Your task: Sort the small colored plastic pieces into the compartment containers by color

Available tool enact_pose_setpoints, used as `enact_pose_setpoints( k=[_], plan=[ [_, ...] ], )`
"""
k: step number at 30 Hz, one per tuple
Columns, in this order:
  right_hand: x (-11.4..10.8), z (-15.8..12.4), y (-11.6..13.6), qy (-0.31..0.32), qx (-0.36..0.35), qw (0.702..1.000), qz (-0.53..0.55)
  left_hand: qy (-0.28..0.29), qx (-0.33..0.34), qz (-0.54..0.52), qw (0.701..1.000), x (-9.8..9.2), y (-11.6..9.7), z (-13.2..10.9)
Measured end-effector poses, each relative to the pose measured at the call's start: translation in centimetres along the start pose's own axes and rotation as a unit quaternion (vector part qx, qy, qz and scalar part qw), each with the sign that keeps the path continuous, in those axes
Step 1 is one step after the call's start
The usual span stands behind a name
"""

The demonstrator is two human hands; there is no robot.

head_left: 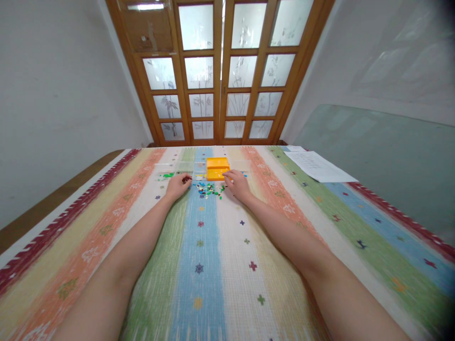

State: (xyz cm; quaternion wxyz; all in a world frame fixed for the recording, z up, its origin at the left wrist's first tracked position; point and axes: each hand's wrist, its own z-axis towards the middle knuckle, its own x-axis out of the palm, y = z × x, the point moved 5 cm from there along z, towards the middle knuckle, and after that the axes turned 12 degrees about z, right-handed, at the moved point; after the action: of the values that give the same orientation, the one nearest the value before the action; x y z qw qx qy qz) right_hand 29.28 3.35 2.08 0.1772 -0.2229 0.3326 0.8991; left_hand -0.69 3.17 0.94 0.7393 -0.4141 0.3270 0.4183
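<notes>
A loose pile of small colored pieces (210, 190), green, blue, white and dark, lies on the striped tablecloth between my hands. Just behind it stands an open orange box (218, 163) with its lid raised; a few light bits show inside. My left hand (177, 186) is left of the pile with fingers curled together; whatever they pinch is too small to make out. My right hand (237, 183) reaches to the box's right front corner, fingertips drawn together at its edge. Anything between them is hidden. Clear plastic trays (175, 167) flank the box, with green pieces (166, 176) at the left.
The striped tablecloth (199, 246) covers the long table. White paper sheets (318, 166) lie at the far right edge. Beyond the table's far end are wooden doors with glass panes (199, 72). Walls stand on both sides, with a pale green panel (384, 156) at right.
</notes>
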Motion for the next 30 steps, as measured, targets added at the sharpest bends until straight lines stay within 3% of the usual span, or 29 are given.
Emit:
enact_pose_setpoints(
  k=[5, 9, 20, 25, 30],
  plan=[
    [-2.9, 0.1, -3.9, -0.100, 0.113, 0.987, -0.046, -0.058, -0.100, -0.045, 0.992, -0.1, 1.8, 0.1],
    [-3.2, -0.3, -5.0, -0.106, 0.161, 0.978, -0.085, -0.083, -0.149, -0.083, 0.982, -0.1, 2.9, 0.2],
    [0.2, -0.4, -1.1, 0.012, 0.028, 0.997, -0.076, -0.114, -0.257, -0.229, 0.932, 1.7, 6.1, 0.3],
    [0.5, -0.4, -1.1, 0.031, 0.021, 0.997, -0.071, -0.127, -0.286, -0.315, 0.896, 1.7, 6.6, 0.3],
    [0.5, -0.3, -1.2, 0.030, 0.020, 0.997, -0.068, -0.122, -0.278, -0.347, 0.887, 1.5, 6.1, 0.3]
  ],
)
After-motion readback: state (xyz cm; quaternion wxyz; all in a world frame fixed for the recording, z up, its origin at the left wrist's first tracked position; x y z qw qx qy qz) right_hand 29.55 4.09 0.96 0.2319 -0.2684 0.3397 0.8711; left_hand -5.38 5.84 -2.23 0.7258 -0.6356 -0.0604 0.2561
